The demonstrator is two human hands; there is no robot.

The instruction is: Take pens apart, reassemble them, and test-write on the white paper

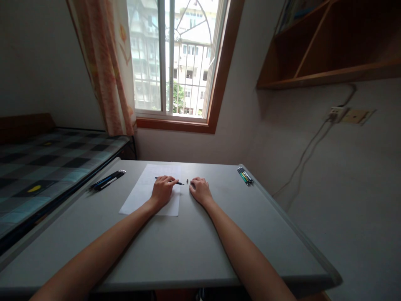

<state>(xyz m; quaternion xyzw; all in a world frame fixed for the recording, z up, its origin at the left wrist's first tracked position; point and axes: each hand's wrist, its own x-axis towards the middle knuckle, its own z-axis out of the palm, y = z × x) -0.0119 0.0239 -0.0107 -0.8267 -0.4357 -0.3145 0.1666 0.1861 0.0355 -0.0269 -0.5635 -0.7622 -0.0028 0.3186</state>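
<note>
My left hand (163,190) rests on a white sheet of paper (142,192) on the grey table (188,242), fingers curled around a dark pen (175,182) that lies across the sheet's far right edge. My right hand (199,190) lies on the bare table just right of the paper, fingers curled and pinched near a small dark piece (187,181), possibly the pen's cap; whether it touches it I cannot tell.
Several dark pens (108,179) lie at the table's left edge, and more pens (244,175) at its far right corner. A bed with a checked cover (46,159) adjoins the left side. A window, curtain, wall shelf (328,50) and socket with cable lie beyond.
</note>
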